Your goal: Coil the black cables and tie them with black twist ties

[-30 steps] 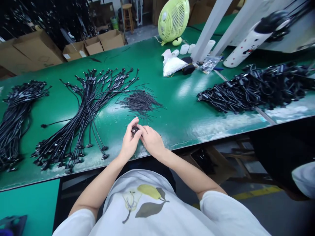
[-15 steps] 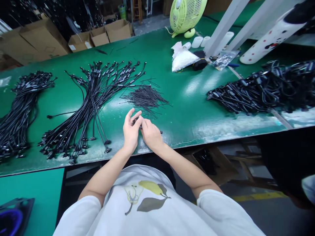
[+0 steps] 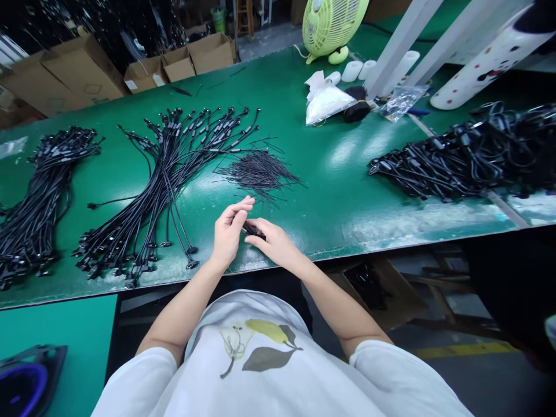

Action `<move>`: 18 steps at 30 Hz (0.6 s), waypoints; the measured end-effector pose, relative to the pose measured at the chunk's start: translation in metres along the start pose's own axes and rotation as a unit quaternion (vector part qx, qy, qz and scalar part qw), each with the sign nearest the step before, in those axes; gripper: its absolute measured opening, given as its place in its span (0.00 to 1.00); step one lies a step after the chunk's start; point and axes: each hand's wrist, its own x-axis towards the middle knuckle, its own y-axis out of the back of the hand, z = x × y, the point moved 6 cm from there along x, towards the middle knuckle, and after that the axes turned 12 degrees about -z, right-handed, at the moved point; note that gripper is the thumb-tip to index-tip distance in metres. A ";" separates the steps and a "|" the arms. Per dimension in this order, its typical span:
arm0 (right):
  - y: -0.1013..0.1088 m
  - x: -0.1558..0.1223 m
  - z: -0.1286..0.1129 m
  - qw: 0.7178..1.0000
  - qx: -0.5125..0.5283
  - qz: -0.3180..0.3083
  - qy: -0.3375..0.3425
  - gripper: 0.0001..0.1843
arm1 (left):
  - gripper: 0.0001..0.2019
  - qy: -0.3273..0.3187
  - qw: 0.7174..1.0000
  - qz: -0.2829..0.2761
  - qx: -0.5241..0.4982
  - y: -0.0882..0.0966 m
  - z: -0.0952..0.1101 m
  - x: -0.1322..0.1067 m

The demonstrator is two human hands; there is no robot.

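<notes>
My left hand (image 3: 227, 233) and my right hand (image 3: 273, 242) meet above the green bench mat (image 3: 330, 214), close to its front edge. A small black connector (image 3: 252, 230) sits between them, pinched by the fingers of both hands, and they hide most of it. Just beyond my fingertips lies a loose pile of thin black wires (image 3: 258, 172). A large fan of black cables with connectors (image 3: 174, 174) spreads to the left of my left hand.
Another black cable bundle (image 3: 43, 200) lies at the far left, and a dense heap of black cables (image 3: 452, 156) lies to the right. A white bag (image 3: 325, 104), a green fan (image 3: 332, 23) and white posts (image 3: 402, 46) stand beyond. Cardboard boxes (image 3: 82, 72) sit behind the bench.
My hands have shifted slightly and turned the small connector, with more of it now showing between them. The thin wire end beyond my right hand is no longer visible. The view has swung slightly right.
</notes>
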 end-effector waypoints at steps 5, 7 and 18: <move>-0.014 -0.007 0.012 0.958 0.270 -0.095 -0.018 0.25 | 0.13 0.009 1.000 0.013 -0.014 0.012 -0.001 -0.002; -0.017 -0.008 0.009 0.939 0.331 -0.091 -0.010 0.28 | 0.16 0.029 0.999 -0.002 -0.022 0.013 -0.001 -0.002; 0.011 -0.015 -0.027 0.989 -0.106 0.101 0.025 0.19 | 0.26 0.209 0.973 -0.019 -0.098 -0.002 -0.032 -0.036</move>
